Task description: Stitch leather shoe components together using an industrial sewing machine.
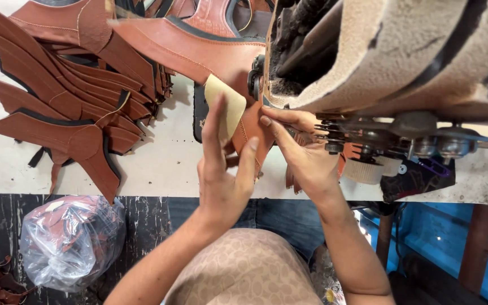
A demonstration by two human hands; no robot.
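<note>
Leather fills the scene: a brown leather piece (210,56) with black edging and a pale tan patch (228,104) on its near end lies at the centre of the white worktop (165,164), its end at the foot of the sewing machine (379,62) at two o'clock. The left hand (224,175) has its fingers (214,127) half spread, the forefinger laid against the tan patch and the thumb pressing the leather beside it. The right hand (303,152), at three o'clock of the left, pinches the leather's edge with nearly closed fingers just beside the machine's foot. A stack of cut leather pieces (69,85) lies at ten o'clock, and a plastic bag (69,240) of scraps sits at eight o'clock, below the worktop edge.
</note>
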